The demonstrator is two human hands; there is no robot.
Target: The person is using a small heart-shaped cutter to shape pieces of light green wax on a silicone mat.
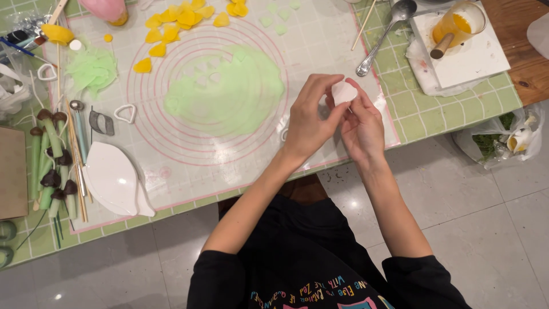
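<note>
White petal piece (pixel 344 92) pinched between fingers (pixel 330 86) of both hands.

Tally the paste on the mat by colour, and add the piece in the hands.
Green rolled sheet: 1
Green crumpled scrap heap: 1
Yellow petal cluster: 1 cluster, single petals too overlapped to count
White piece, pinched between left hand and right hand: 1
Total: 4 masses of paste
</note>
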